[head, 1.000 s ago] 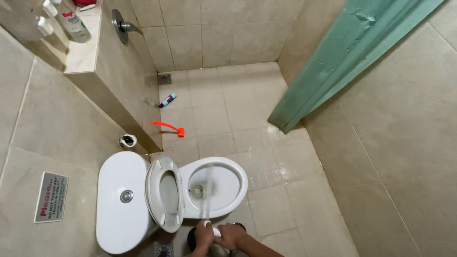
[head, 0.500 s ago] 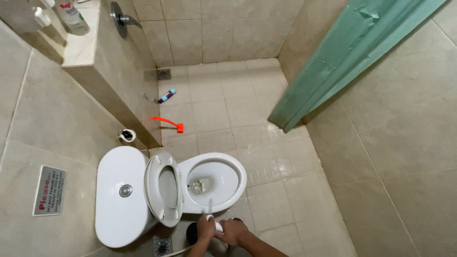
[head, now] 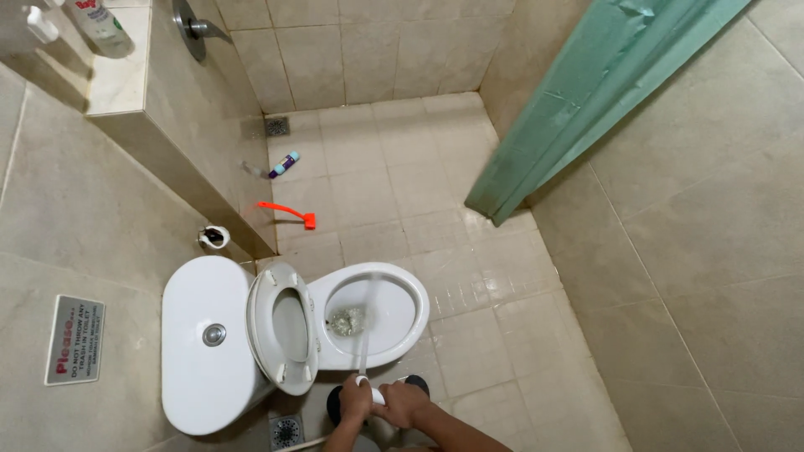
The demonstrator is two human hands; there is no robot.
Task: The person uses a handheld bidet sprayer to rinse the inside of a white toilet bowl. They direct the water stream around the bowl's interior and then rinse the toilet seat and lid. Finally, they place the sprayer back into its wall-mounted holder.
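Both hands [head: 381, 403] grip toilet brush [head: 360, 347]; beige tiled floor [head: 519, 351], seemingly wet.

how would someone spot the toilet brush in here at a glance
Start at the white toilet at the bottom left. The toilet brush stands in its bowl, its thin white handle running down to the left hand and right hand. Its bristled head is grey.

Even, moderately bright overhead illumination. Soft shadow falls left of the ledge [head: 126, 75]. Mild sheen on floor tiles beside the toilet bowl [head: 402, 289]. Wide-angle distortion bends frame edges.
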